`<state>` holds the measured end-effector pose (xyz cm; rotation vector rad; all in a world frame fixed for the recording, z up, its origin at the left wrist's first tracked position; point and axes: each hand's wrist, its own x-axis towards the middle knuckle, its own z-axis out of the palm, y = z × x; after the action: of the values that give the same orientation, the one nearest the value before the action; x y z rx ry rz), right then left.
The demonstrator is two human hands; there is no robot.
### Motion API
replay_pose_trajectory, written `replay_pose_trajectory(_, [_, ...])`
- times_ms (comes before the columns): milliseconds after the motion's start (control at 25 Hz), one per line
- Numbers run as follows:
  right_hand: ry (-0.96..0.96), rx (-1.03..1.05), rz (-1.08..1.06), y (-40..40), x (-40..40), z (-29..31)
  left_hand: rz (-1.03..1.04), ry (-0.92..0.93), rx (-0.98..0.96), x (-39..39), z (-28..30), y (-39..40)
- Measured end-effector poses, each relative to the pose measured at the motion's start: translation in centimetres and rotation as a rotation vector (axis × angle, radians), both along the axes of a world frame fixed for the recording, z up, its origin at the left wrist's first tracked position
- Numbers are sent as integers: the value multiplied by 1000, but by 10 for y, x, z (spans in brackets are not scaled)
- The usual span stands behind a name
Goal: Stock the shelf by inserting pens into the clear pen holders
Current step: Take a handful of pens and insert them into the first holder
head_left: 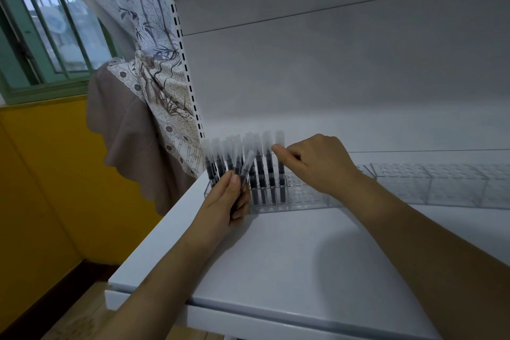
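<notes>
My left hand [230, 201] is curled round a small bunch of pens [244, 171], thumb pressed along their dark barrels; I cannot count how many are in the grip, though one frosted cap leans out to the right above my thumb. My right hand [317, 163] reaches over the rack with thumb and forefinger pinched on the rightmost standing pen [281, 165], just below its cap, the other fingers folded loosely under.

The pens are slim cylinders: translucent, milky caps on top, black barrels below. In the front row of the clear pen holder [300, 199] I can count four standing upright to the right of my left hand; more stand behind and to the left, packed too closely and too blurred to number. The holder is a glassy acrylic block, its top a grid of small round holes, the right-hand part of it unfilled. A second clear holder [441, 188] of the same kind sits just beside it, further right along the back of the shelf.

The shelf [289, 270] is smooth, matte white metal with a slotted upright at the left corner. A bamboo-printed curtain [149, 69] hangs beside it.
</notes>
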<state>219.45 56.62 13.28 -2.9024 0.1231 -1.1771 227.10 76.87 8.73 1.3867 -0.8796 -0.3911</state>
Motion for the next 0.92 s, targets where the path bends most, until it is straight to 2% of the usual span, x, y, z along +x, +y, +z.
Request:
replay_pose_trajectory(80, [-160, 15, 40, 5, -3, 2, 2, 11, -34, 1, -1, 0])
replay_pose_trajectory(160, [-270, 30, 172, 15, -5, 2, -13, 24, -72, 2, -1, 0])
replay_pose_trajectory(320, [-127, 145, 316, 43, 0, -5, -25, 14, -77, -4, 0, -2])
replay_pose_trajectory(440, [-218, 463, 441, 57, -1, -3, -48, 30, -77, -7, 0, -3])
replay_pose_trajectory(520, [-371, 761, 508, 58, -5, 6, -65, 59, -61, -6, 1, -3])
replay_pose_trajectory(560, [-519, 883, 506, 54, -8, 12, -62, 72, -46, -5, 2, -3])
replay_pose_trajectory(640, [-794, 944, 385, 37, -11, 21, -27, 72, -13, -4, 3, -4])
replay_pose_trajectory(680, [-851, 910, 315, 29, -11, 22, -9, 60, 1, -4, 3, -5])
replay_pose_trajectory(760, [-781, 834, 230, 17, -7, 15, 10, 44, 21, -5, 4, -5])
replay_pose_trajectory(920, [-460, 633, 212, 14, 2, -2, 12, 2, 44, -5, 2, -3])
